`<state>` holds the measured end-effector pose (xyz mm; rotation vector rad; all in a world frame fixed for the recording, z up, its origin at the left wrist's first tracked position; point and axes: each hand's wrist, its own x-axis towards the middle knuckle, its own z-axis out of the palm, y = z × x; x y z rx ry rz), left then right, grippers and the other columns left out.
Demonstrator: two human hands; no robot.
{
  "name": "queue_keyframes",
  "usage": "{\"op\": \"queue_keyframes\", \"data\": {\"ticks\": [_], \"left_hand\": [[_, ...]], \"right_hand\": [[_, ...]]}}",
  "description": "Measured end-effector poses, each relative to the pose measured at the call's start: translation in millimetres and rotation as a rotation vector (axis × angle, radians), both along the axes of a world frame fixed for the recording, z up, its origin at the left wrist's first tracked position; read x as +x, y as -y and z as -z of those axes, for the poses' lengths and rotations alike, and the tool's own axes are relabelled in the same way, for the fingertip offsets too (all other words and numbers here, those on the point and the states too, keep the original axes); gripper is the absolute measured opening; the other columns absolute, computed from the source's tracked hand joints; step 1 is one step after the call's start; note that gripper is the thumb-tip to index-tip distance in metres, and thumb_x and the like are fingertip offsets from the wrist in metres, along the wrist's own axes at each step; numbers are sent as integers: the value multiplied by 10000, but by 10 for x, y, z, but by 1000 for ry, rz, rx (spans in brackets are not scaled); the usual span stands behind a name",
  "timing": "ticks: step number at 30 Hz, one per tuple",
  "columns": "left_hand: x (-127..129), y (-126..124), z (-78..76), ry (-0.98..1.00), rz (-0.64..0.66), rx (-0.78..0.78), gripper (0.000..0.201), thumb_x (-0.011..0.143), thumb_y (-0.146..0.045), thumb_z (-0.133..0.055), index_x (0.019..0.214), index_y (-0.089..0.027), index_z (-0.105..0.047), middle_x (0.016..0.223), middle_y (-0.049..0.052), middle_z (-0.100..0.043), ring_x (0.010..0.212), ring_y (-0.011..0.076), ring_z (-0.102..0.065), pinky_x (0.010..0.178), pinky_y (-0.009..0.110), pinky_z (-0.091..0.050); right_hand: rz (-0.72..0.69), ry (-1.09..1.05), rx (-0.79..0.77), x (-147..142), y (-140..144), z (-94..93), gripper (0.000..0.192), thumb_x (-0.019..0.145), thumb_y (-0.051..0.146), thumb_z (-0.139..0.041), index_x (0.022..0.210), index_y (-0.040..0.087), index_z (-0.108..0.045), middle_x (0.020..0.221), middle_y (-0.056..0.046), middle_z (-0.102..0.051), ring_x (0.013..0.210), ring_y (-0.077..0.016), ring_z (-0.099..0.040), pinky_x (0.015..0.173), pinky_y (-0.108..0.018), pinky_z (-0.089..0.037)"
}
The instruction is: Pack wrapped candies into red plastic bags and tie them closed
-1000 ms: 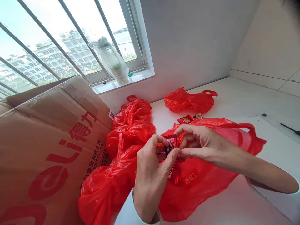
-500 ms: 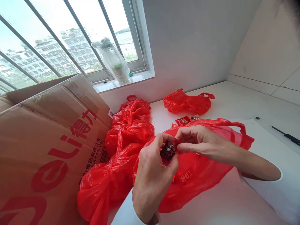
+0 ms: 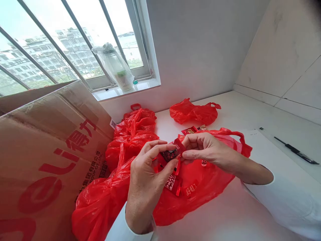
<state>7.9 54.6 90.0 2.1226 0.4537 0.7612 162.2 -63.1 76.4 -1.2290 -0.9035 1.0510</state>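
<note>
My left hand (image 3: pixel 145 182) and my right hand (image 3: pixel 203 149) pinch a small red and dark snack packet (image 3: pixel 171 154) between their fingertips, one at each end. They hold it just above an open red plastic bag (image 3: pixel 200 190) lying on the white counter (image 3: pixel 250 113). More small red packets (image 3: pixel 173 182) hang from it below my left thumb, against the bag.
A large brown cardboard box (image 3: pixel 45 150) with red lettering stands at the left. Knotted red bags (image 3: pixel 132 134) lean against it, and another red bag (image 3: pixel 193 112) lies further back. Two loose packets (image 3: pixel 192 130) lie beyond the open bag. A dark pen (image 3: pixel 296 152) rests at the right. A wrapped bottle (image 3: pixel 117 68) stands on the windowsill.
Both hands have lifted slightly and turned the packet flat between the fingertips. The strip of packets below it now hangs in view. The view has shifted a little to the right.
</note>
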Motion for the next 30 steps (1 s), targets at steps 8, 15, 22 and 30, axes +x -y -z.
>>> {"op": "queue_keyframes", "data": {"ticks": [8,15,22,30], "left_hand": [[19,92,-5,14,-56,173,207,742,-137,-710,922,-237,-734,902,-11,-679,788,111,-652,689,201,-538],[46,166,29,65,-131,469,193,755,-81,-659,915,-171,-719,888,-1,-678,750,73,-651,710,144,-519],[31,143,42,20,-149,397,197,753,-104,-657,918,-185,-728,911,-6,-704,797,87,-655,778,175,-510],[15,42,44,-99,-13,-71,180,777,-237,-682,957,-233,-688,902,-18,-713,768,146,-659,709,276,-541]], "right_hand": [[16,-40,-24,-57,-30,46,125,764,178,-676,732,188,-556,666,55,-610,648,-87,-589,625,-219,-446],[49,66,15,-138,-63,67,49,798,161,-603,771,179,-566,671,47,-585,645,-97,-572,644,-242,-461],[276,676,74,-233,-26,73,105,875,172,-552,967,194,-598,888,-7,-668,777,-139,-613,677,-276,-491],[404,1488,395,-133,8,147,128,915,139,-532,956,178,-647,913,-45,-689,814,-159,-616,691,-282,-484]]}}
